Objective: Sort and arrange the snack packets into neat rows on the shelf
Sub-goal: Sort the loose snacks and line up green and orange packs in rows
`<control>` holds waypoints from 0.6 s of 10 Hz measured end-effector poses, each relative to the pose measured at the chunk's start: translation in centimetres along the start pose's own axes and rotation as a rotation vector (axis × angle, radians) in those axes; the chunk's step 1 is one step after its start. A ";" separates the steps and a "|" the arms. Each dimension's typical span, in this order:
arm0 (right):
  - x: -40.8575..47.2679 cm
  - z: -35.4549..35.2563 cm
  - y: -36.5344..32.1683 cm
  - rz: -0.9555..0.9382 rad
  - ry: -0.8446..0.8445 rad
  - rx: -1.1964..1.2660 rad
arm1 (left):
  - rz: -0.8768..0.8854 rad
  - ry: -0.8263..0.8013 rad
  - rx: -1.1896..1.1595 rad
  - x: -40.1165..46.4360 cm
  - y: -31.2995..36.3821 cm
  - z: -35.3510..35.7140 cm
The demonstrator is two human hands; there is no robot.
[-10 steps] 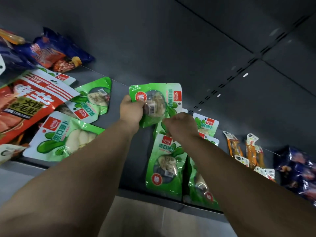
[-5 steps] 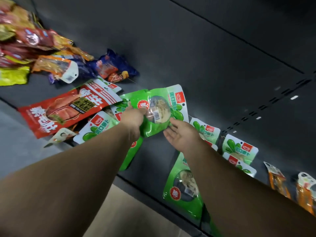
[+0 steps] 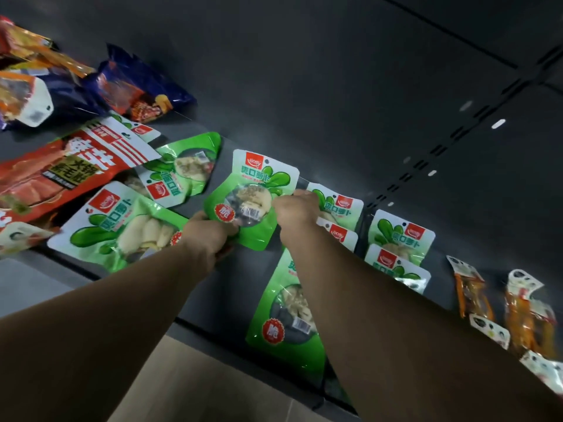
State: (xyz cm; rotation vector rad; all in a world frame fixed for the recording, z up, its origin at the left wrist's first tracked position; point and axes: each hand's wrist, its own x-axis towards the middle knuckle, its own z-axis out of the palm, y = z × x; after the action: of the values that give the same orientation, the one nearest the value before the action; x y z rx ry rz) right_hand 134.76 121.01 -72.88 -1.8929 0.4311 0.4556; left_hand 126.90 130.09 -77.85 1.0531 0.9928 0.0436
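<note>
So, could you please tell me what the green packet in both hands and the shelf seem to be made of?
Green packet: apparently glossy plastic film, given its glare, wrinkles and clear window showing the food. Shelf: matte dark grey, likely painted metal, though the frame leaves that open.

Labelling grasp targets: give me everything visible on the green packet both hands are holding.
The green radish snack packet is a flat, glossy plastic pouch with a white top band, a red logo, a hang hole, green leaf art, a clear window showing pale pieces, a red round badge and a barcode. It sits tilted over the dark shelf. The left hand grips its lower left corner; the right hand pinches its right edge. It overlaps a neighbouring green packet.
</note>
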 end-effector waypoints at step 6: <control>1.3 2.2 1.7 -0.374 -0.206 -0.932 | -0.023 -0.033 0.013 2.9 0.0 2.4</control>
State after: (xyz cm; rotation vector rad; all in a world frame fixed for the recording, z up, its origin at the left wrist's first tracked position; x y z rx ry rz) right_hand 134.73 122.39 -75.65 -2.7007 -0.3506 0.6524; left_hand 130.23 129.75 -79.50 1.0512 0.9762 0.0014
